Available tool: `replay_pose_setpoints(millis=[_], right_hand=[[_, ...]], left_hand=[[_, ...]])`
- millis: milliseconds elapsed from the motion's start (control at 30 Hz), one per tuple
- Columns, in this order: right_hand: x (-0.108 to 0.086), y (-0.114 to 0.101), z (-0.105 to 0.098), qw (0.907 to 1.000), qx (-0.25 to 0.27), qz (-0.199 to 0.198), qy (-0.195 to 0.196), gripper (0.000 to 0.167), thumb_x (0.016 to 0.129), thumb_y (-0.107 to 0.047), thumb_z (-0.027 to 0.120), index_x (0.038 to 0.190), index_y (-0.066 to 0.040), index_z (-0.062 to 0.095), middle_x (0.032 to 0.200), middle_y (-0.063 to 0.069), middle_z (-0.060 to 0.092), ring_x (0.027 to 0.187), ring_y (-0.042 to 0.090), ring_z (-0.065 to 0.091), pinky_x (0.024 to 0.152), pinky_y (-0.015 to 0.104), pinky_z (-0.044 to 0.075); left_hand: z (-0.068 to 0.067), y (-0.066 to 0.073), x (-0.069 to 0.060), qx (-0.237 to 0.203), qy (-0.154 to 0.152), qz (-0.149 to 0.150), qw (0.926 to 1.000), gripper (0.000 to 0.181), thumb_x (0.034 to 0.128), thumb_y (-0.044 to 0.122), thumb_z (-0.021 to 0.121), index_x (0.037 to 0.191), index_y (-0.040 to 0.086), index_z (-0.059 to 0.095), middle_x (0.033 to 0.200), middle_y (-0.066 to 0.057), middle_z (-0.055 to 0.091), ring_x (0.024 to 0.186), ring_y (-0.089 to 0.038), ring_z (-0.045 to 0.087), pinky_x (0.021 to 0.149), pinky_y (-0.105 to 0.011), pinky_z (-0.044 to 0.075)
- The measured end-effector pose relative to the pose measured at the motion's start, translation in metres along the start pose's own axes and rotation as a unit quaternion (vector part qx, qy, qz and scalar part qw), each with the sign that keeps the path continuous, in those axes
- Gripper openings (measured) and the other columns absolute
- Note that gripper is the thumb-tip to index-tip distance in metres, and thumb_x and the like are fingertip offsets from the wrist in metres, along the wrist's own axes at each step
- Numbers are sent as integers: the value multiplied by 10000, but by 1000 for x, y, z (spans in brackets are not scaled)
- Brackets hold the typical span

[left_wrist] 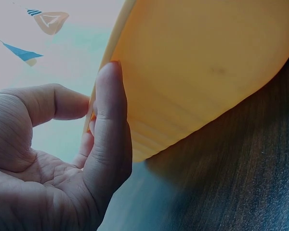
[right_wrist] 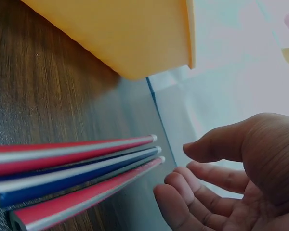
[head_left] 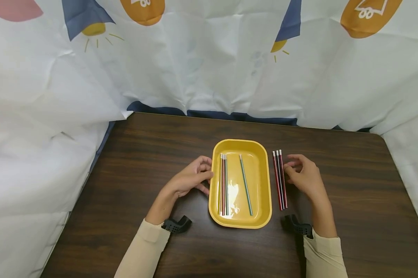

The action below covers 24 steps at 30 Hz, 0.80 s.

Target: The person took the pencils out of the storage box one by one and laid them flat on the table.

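Observation:
A yellow tray holds several striped pencils side by side at its left and one green pencil lying slightly slanted. My left hand pinches the tray's left rim; in the left wrist view the thumb and fingers of that hand are on either side of the rim. Right of the tray lie three pencils, two red and one dark blue in the right wrist view. Beside them is my right hand, fingers bent loosely, with a gap between thumb and fingers and nothing held.
The dark wooden table carries the tray and pencils. A white curtain with printed shapes hangs along the table's back edge and down both sides. Black wrist devices are on both forearms.

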State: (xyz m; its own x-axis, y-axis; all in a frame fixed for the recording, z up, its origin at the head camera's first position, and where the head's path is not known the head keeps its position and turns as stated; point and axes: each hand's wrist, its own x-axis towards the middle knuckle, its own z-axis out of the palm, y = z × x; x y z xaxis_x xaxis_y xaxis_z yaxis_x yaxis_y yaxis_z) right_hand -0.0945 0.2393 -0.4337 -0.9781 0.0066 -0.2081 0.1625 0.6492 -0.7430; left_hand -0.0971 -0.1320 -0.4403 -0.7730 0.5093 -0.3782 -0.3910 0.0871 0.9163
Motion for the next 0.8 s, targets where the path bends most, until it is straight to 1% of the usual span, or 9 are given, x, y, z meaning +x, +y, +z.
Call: replay_pose_setpoints(millis=[133, 300, 400, 500, 567, 700, 800], right_hand=[[-1, 1, -3, 9998, -57, -118, 155, 459, 1070, -196, 604, 1472, 16, 538, 1254, 289, 663, 933, 348, 751, 664, 238, 648], [0, 1, -2, 9993, -27, -233, 293, 452, 1081, -235, 595, 1466, -2, 556, 1255, 279, 669, 961, 375, 748, 657, 209, 629], [2, -1, 3, 9990, 219, -322, 229, 455, 1086, -251, 590, 1465, -1, 560, 1257, 277, 659, 987, 357, 732, 679, 239, 653], [5, -4, 10, 9977, 512, -438, 86, 453, 1085, -264, 594, 1459, -10, 571, 1235, 256, 651, 973, 314, 710, 711, 278, 670], [5, -7, 11, 9967, 633, -501, 32, 449, 1083, -273, 600, 1454, -20, 578, 1212, 233, 647, 949, 279, 694, 722, 283, 672], [0, -12, 8, 9958, 736, -550, 52, 442, 1079, -271, 608, 1448, -28, 584, 1200, 213, 644, 934, 218, 671, 728, 281, 672], [-4, -16, 2, 9960, 655, -576, 189, 436, 1080, -270, 605, 1444, -30, 588, 1194, 203, 644, 928, 206, 672, 724, 278, 673]], left_hand=[[0, 1, 0, -20, -7, -16, 10000, 448, 1045, 54, 557, 1432, -4, 338, 1160, -246, 566, 909, -257, 636, 641, -345, 675], [-2, -1, 0, 6, -31, -6, 10000, 457, 1050, 75, 562, 1438, -1, 334, 1160, -238, 566, 913, -245, 633, 655, -347, 678], [-4, -2, -4, 57, 51, -31, 10000, 456, 1056, 81, 560, 1440, -3, 331, 1166, -237, 573, 895, -235, 639, 657, -349, 680], [-8, -3, -9, 75, 154, -75, 9998, 454, 1058, 70, 553, 1443, -10, 326, 1174, -249, 577, 879, -236, 640, 649, -349, 680], [-9, -3, -9, 61, 151, -54, 9999, 455, 1060, 67, 552, 1444, -14, 323, 1179, -258, 577, 876, -237, 641, 648, -349, 680], [-6, -2, -4, 46, 27, 26, 10000, 464, 1058, 75, 559, 1448, -10, 323, 1174, -243, 581, 881, -219, 645, 656, -354, 682], [-4, 0, 1, 49, -57, 74, 9999, 465, 1054, 73, 558, 1447, -12, 324, 1163, -231, 582, 878, -213, 643, 654, -354, 681]])
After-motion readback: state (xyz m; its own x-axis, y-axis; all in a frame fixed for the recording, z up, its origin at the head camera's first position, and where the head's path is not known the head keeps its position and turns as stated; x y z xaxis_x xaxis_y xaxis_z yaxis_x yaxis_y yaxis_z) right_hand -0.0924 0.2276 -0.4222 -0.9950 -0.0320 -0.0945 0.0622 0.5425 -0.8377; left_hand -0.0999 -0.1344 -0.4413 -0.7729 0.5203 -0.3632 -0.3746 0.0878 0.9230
